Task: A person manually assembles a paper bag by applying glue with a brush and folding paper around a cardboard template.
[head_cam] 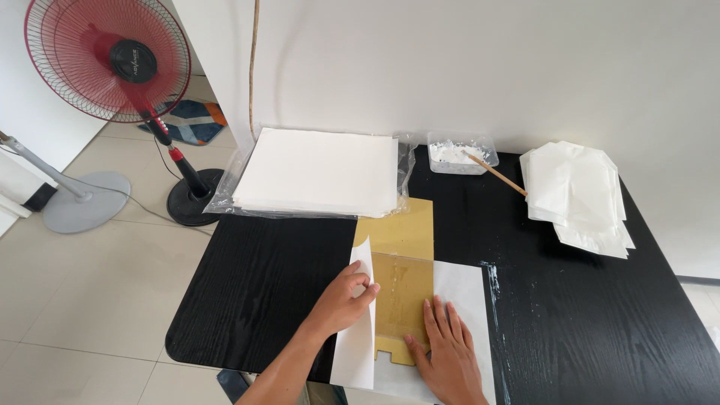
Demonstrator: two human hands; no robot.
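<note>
1. The black surface (255,300) carries everything; the brown card template (397,255) near its front middle serves as the landmark here.
2. Beyond the template, to the left and at the back edge, a stack of white sheets (319,169) lies in clear plastic wrap.
3. Far right of the template sits a pile of folded white paper pieces (577,195), well apart from it.
4. Under and around the template lies 1 white sheet (461,300), its left flap (358,330) lifted and being folded over the template's left edge.
5. The right hand (446,352) lies flat, fingers spread, on the template's lower part and the sheet beside it: an open palm pressing, holding nothing.
6. The left hand (349,292) sits at the template's left edge, its grip closed on the raised flap, thumb and fingers pinching it.
7. Behind the template, slightly right, a clear tray of white paste (459,154) holds a thin wooden stick (495,174).
8. To fold well, I judge the template should stay pinned so it cannot slide, and the flap should be drawn snug against its edge before creasing.
</note>
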